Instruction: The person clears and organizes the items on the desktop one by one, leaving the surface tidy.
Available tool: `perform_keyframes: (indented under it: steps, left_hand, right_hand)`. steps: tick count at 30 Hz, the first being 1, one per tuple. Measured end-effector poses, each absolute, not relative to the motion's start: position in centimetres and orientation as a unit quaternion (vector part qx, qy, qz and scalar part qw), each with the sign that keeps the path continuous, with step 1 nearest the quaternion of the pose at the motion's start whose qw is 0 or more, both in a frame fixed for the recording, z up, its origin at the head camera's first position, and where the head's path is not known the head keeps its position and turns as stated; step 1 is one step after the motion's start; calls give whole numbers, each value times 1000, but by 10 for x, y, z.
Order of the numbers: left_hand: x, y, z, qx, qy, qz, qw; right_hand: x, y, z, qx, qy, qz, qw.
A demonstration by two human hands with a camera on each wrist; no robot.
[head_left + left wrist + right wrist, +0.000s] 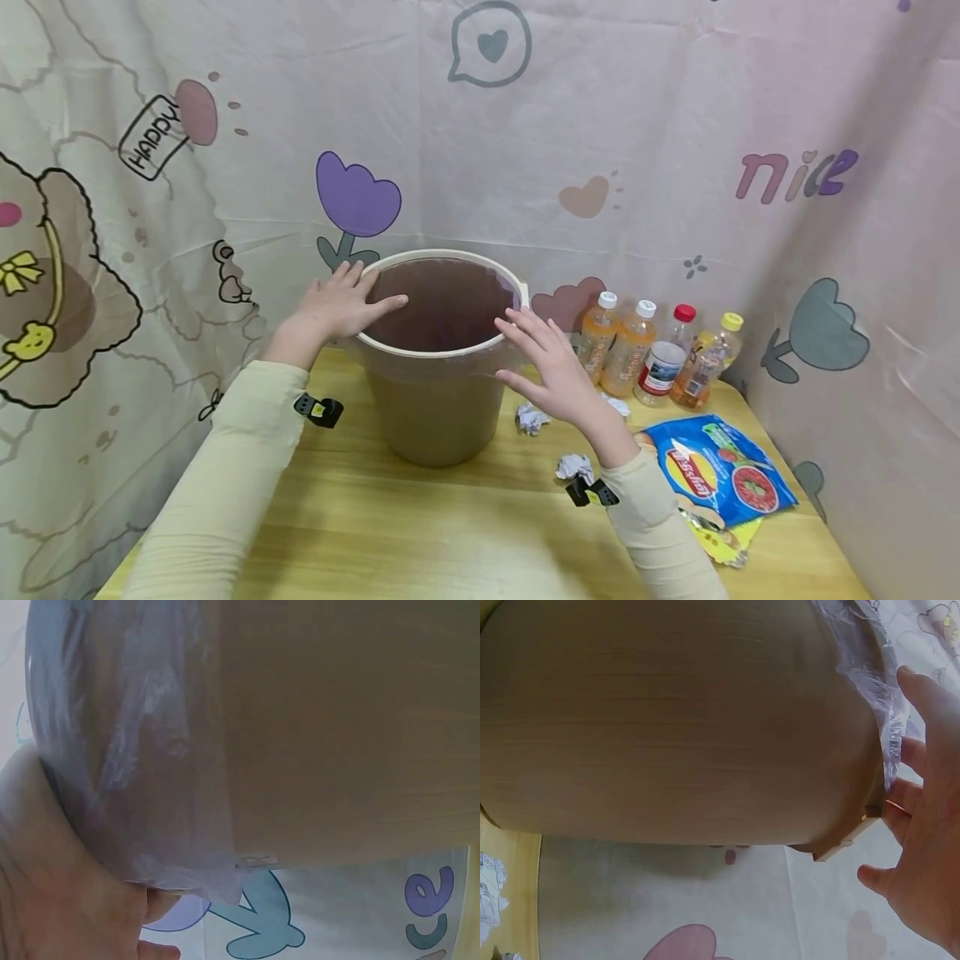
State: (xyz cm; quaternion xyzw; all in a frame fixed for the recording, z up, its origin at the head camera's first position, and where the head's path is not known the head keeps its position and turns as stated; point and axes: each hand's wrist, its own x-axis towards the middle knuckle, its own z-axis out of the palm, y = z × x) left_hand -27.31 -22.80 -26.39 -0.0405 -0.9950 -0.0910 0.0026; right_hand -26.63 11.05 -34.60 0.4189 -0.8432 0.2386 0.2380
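Note:
A brown bin (437,417) with a white rim stands upright on the table, a thin translucent bag folded over its rim. My left hand (337,310) lies at the rim's left side, fingers spread and relaxed. In the left wrist view the palm (67,877) is against the bagged edge (150,750). My right hand (551,371) is at the right side of the rim with fingers extended. The right wrist view shows that hand (930,825) beside the bag's edge (885,712), fingers spread; whether it touches is hard to tell.
Several plastic bottles (632,350) stand at the back right of the wooden table (420,533). Crumpled paper balls (531,418) lie right of the bin, one (574,467) near my right wrist. A blue snack packet (720,471) overlaps a yellow one (729,543) at the right.

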Motion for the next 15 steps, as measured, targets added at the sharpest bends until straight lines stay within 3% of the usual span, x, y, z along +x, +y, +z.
perform_keyframes:
  steps: [15]
  left_hand:
    - [-275,-229,-264,-39,-994,-99,-8]
  right_hand:
    - [-254,124,-352,395,-859,220,239]
